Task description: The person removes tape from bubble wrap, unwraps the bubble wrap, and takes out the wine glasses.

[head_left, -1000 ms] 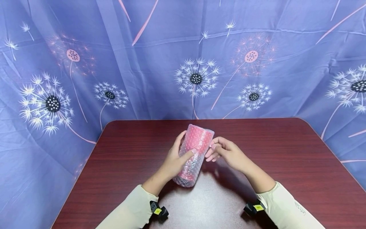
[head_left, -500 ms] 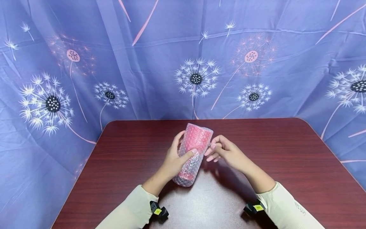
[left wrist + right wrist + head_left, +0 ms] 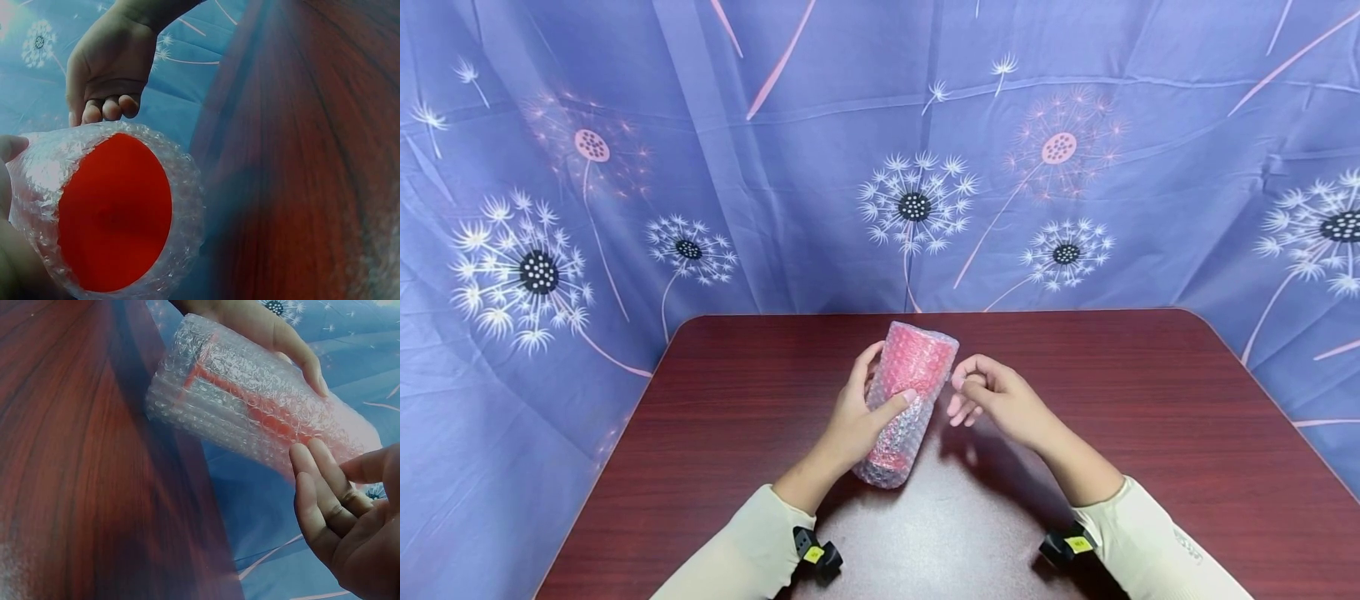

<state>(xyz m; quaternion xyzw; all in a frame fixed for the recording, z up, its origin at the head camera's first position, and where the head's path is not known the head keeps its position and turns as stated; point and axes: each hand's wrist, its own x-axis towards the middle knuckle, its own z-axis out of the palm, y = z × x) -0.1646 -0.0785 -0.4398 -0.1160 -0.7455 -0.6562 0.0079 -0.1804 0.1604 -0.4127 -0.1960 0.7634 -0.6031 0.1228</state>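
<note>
A cylinder-shaped thing in clear bubble wrap [image 3: 910,400] leans to the right over the table in the head view. Red shows through its upper part and in a band near the bottom. Its flat, round red end [image 3: 115,212] faces the left wrist camera, ringed by the wrap. My left hand [image 3: 861,417] grips the bundle from the left, thumb across its front. At the upper right edge of the wrap, the thumb and index finger of my right hand [image 3: 996,400] come together in a pinch, while the other fingers [image 3: 322,512] are half bent beside it.
The dark red wooden table [image 3: 1150,400] extends around both hands, its rounded back edge meeting a blue cloth [image 3: 820,167] printed with dandelions. Black wrist cameras [image 3: 820,554] sit near the cuffs of the pale sleeves [image 3: 745,542].
My right hand has shifted slightly right, its lower fingers drawing away from the wrap. The bundle has tilted only a little in my left hand, whose grip stays the same.
</note>
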